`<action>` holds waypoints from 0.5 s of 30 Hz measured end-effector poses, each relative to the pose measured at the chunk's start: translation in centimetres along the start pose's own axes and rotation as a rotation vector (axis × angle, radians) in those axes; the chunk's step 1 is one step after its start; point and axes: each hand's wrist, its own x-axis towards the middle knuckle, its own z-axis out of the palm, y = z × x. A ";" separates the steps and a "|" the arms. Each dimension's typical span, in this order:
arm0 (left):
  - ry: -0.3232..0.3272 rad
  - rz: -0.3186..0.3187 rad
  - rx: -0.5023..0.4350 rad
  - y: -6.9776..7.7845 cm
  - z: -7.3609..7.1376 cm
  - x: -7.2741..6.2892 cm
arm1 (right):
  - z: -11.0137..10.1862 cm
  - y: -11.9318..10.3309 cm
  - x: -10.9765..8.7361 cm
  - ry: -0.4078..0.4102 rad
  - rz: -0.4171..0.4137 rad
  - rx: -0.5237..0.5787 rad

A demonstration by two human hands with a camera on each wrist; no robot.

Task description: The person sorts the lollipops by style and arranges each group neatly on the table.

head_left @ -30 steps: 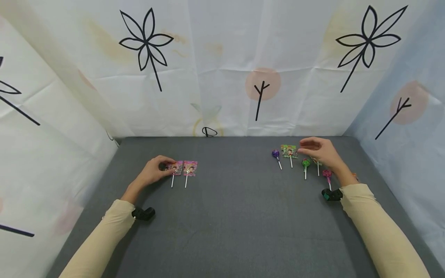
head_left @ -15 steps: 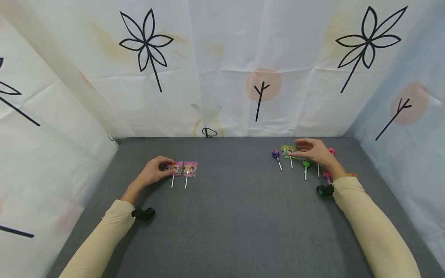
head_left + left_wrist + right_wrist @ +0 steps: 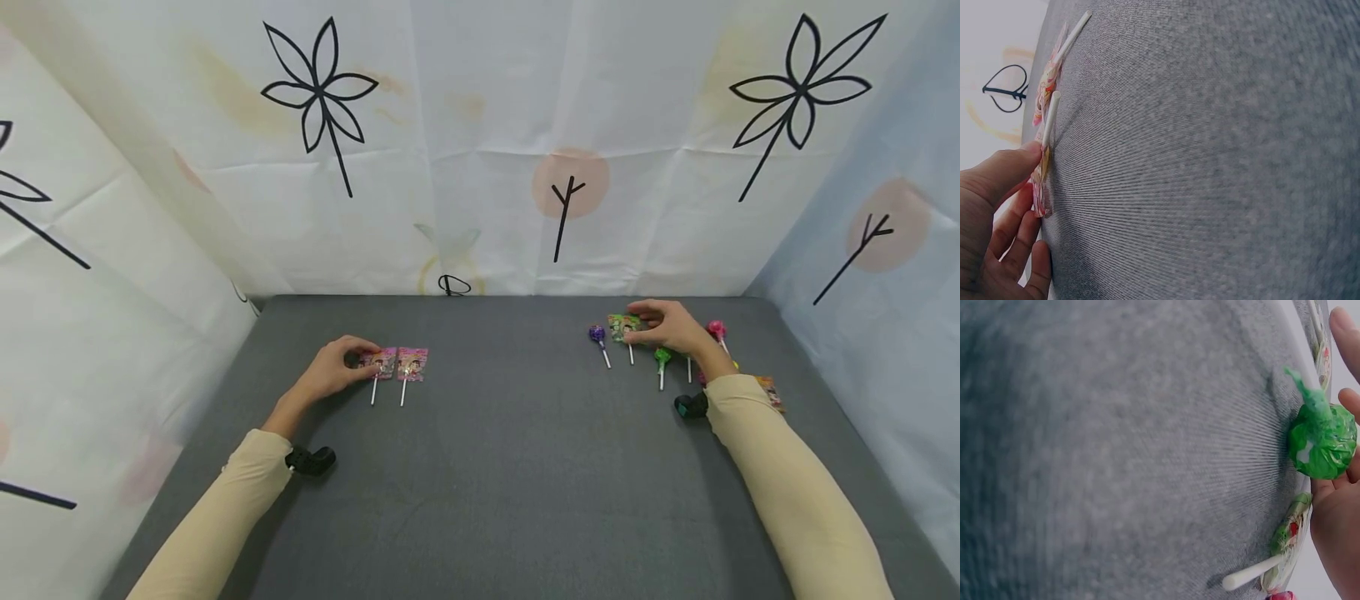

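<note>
At the left of the grey table, my left hand (image 3: 326, 371) pinches a flat pink-wrapped lollipop (image 3: 386, 362) by its wrapper, thumb and fingers at its edges. In the left wrist view its white stick (image 3: 1052, 119) points away from the thumb. A second pink-wrapped lollipop (image 3: 412, 364) lies right beside it. My right hand (image 3: 672, 327) hovers at the far right, thumb and fingers spread about a flat green-wrapped lollipop (image 3: 617, 327); contact with it cannot be made out. Beneath the hand sits a round green lollipop (image 3: 1322, 440). Another green-wrapped lollipop (image 3: 1285, 540) is partly hidden.
A round purple lollipop (image 3: 597, 333) lies left of the right hand. Behind the right wrist are a round pink lollipop (image 3: 716, 327) and an orange-wrapped one (image 3: 771, 390); another is mostly covered by the forearm. Printed white cloth (image 3: 480, 167) walls the table's back and sides.
My right hand has moved left, from over the other lollipops to the flat green-wrapped one, uncovering the round pink one behind. The left hand stays on its lollipop.
</note>
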 end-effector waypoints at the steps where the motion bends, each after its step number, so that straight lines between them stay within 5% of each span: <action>1: 0.000 0.001 -0.001 0.0 0.0 0.0 | 0.0 0.0 0.1 -0.003 0.004 -0.002; 15: 0.014 -0.013 -0.004 -0.1 0.1 0.1 | 0.2 -0.3 0.8 -0.032 0.001 -0.125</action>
